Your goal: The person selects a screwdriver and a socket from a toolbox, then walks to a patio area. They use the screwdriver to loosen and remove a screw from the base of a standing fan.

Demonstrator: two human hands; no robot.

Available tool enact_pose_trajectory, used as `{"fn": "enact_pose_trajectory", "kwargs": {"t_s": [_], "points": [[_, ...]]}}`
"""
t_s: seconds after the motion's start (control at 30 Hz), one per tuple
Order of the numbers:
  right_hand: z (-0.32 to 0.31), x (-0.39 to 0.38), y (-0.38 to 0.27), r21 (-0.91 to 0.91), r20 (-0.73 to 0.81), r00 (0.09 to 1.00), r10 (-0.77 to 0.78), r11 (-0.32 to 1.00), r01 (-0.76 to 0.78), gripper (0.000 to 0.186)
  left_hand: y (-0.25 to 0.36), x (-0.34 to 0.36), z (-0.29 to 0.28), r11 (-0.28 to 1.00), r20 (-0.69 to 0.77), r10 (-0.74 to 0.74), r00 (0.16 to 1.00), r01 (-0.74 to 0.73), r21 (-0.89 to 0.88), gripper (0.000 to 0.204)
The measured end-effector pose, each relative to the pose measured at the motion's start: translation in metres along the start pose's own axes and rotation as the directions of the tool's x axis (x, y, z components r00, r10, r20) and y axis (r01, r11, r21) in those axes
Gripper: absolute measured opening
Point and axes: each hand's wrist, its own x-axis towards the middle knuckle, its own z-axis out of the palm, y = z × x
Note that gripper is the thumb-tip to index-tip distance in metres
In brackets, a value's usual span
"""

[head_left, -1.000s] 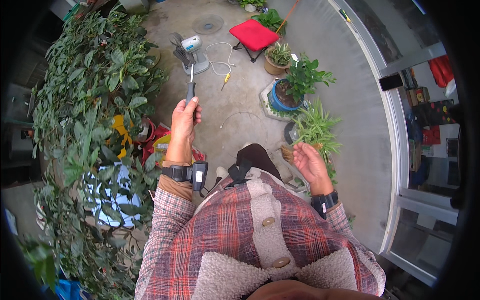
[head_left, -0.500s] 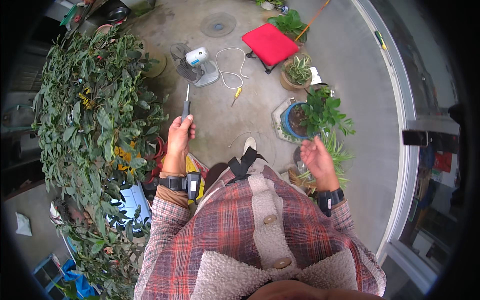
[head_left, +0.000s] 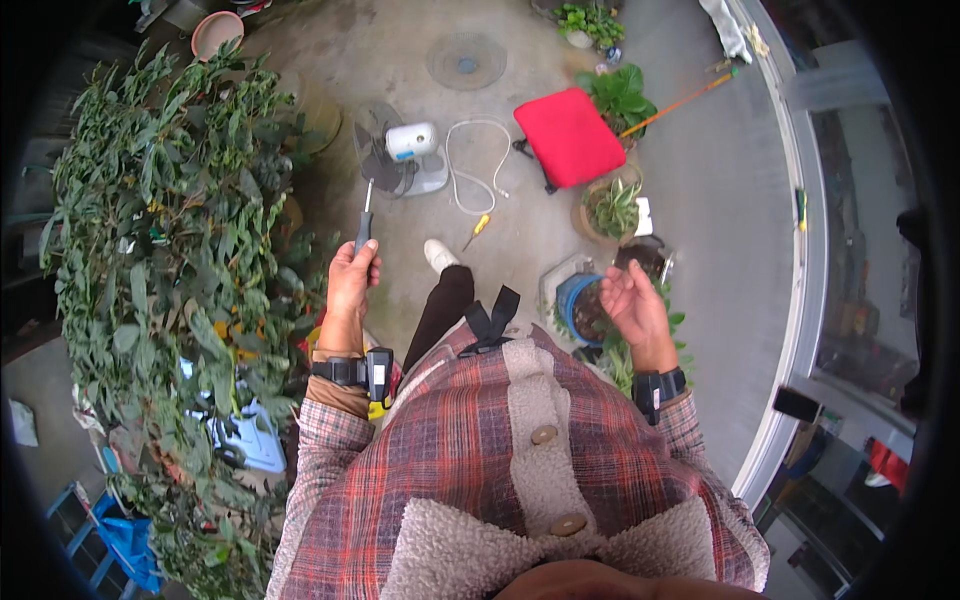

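Observation:
In my left hand (head_left: pixel 347 295) a screwdriver (head_left: pixel 364 230) with a dark grey handle is gripped, its metal shaft pointing away from me. My right hand (head_left: pixel 637 312) hangs empty, fingers loosely bent and apart, above a blue flowerpot (head_left: pixel 573 300). On the concrete floor ahead lies an electric fan (head_left: pixel 408 142), its white motor housing facing up and dark blades to the left. A white power cable (head_left: pixel 456 180) loops to the right of it. Near the cable lies a smaller yellow-handled screwdriver (head_left: pixel 478 229). Farther off lies a round fan grille (head_left: pixel 467 68).
A red-topped stool (head_left: pixel 568 138) stands ahead to the right, beside a potted plant (head_left: pixel 612 208). Dense leafy shrubs (head_left: pixel 170 210) line my left. A white-framed glass door (head_left: pixel 800 260) runs along the right, and an orange stick (head_left: pixel 690 100) leans behind the stool.
I have stepped forward: a white shoe now shows left of centre, and the fan, stool and pots appear closer. Both hands keep their pose, the left still gripping the screwdriver.

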Motion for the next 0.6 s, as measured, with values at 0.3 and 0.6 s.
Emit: {"fn": "enact_pose_trajectory", "kwargs": {"t_s": [0.3, 0.6], "points": [[0.121, 0.117, -0.059, -0.105, 0.025, 0.999, 0.042, 0.994, -0.039, 0.017, 0.082, 0.108, 0.008, 0.998, 0.027, 0.052, 0.998, -0.053, 0.038, 0.013], [0.228, 0.228, -0.086, -0.315, 0.155, 0.967, 0.205, 0.937, -0.148, 0.016, 0.103, 0.156, 0.001, 0.993, -0.129, 0.049, 0.990, -0.062, -0.100, 0.015]]}}
